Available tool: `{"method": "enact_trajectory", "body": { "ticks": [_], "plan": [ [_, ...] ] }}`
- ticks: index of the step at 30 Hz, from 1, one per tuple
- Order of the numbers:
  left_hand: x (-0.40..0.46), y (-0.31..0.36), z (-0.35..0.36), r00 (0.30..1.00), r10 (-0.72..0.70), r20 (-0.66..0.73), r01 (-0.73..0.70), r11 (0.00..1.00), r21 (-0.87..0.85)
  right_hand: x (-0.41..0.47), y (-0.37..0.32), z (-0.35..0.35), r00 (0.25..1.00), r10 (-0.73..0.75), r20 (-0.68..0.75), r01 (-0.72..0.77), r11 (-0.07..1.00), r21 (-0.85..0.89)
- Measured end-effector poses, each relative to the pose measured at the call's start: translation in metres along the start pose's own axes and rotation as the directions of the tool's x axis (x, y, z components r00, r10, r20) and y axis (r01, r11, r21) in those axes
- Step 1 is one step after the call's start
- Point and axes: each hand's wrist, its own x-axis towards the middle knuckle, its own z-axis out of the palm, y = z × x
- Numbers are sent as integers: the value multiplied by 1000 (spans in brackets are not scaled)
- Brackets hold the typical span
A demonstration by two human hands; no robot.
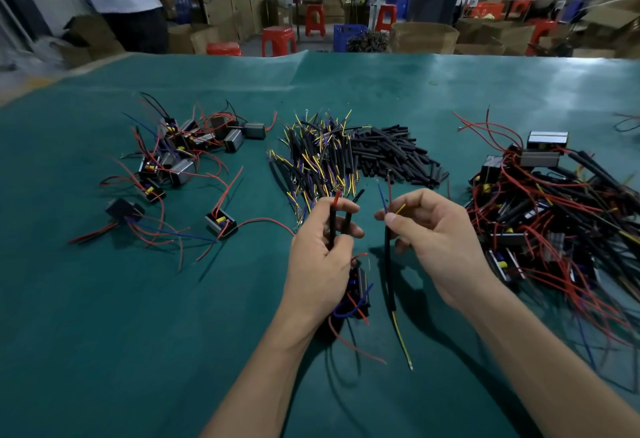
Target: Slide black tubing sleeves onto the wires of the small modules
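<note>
While left hand [320,257] hides module [360,290], both grips hold sleeved wires [388,264].

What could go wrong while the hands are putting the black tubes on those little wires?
1. The right hand pinches a black sleeve together with thin blue, red and yellow wire ends; a thin end could bend or miss the tube opening.
2. The left hand grips two sleeved wires while the small module dangles below; its loose wires might tangle.
3. The finished pile lies close by, so a stray wire may snag there.
</note>
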Motion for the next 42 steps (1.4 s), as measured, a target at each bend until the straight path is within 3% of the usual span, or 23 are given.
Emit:
{"method": "enact_trajectory", "body": {
  "ticks": [7,16,23,29,34,42],
  "plan": [
    [1,-5,0,999,-38,-13,37,998,-47,-4,4,9,999,-52,-5,51,995,-87],
    [4,-8,3,998,-58,-11,57,996,-68,-6,0,13,1000,-10,19,9,1000,12],
    [3,-9,2,999,4,-53,-7,999,-46,-8,-1,18,999,16,28,-17,999,45],
    [5,-9,3,991,-86,-100,75,991,-112,-8,-2,19,1000,-4,-30,6,996,92],
    [4,-7,1,996,-31,-79,25,996,-81,-12,0,23,998,-11,66,8,999,48],
    [4,-5,3,998,-5,-66,-8,982,-191,-14,4,26,996,-69,54,66,996,67]
  ]
}}
